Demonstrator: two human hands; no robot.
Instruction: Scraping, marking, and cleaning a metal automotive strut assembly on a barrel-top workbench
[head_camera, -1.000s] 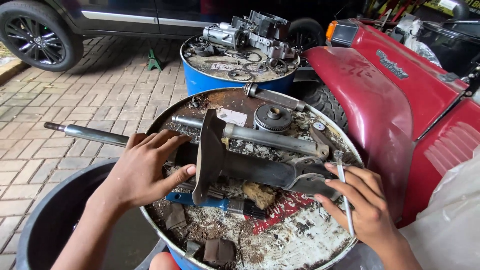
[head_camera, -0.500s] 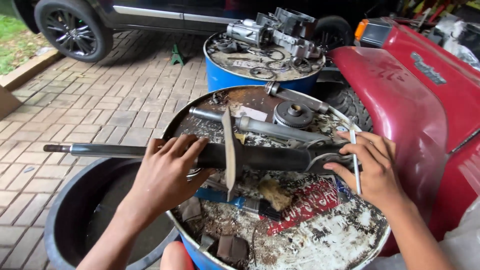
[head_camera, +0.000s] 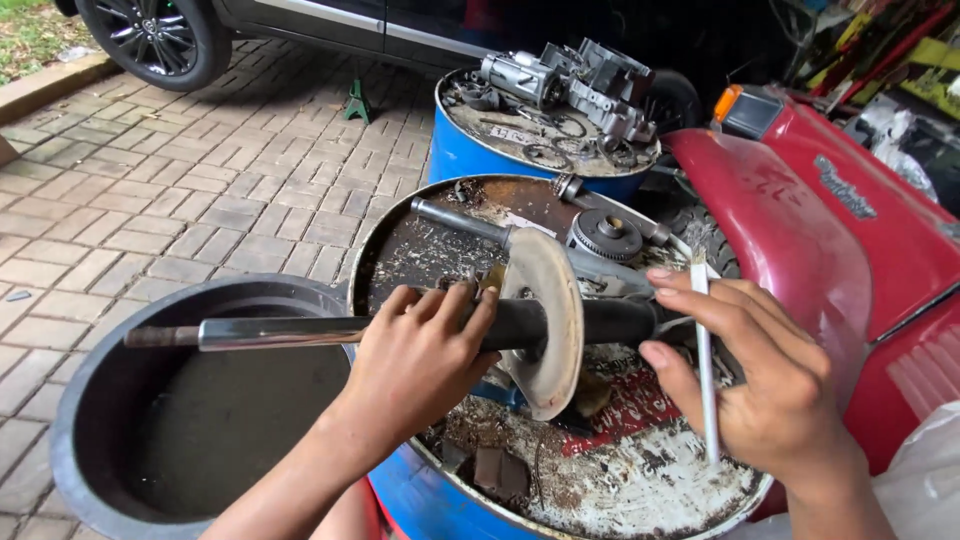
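A black shock absorber strut (head_camera: 600, 322) with a round spring-seat plate (head_camera: 545, 320) and a shiny piston rod (head_camera: 270, 332) lies level across a rusty blue drum top (head_camera: 640, 480). My left hand (head_camera: 420, 365) grips the black body just left of the plate. My right hand (head_camera: 760, 385) holds the strut's right end, with a thin white stick (head_camera: 706, 365) pinched between its fingers. The rod points left over a dark tub (head_camera: 200, 420).
A second strut (head_camera: 460, 220) and a round gear-like part (head_camera: 605, 235) lie at the back of the drum top. Behind stands another blue drum (head_camera: 480, 150) carrying engine parts (head_camera: 570, 85). A red vehicle body (head_camera: 800, 220) is at the right, a car wheel (head_camera: 155, 35) far left.
The strut has been lifted and turned, so its plate now faces me more. Both hands moved with it, and the view shifted right and closer.
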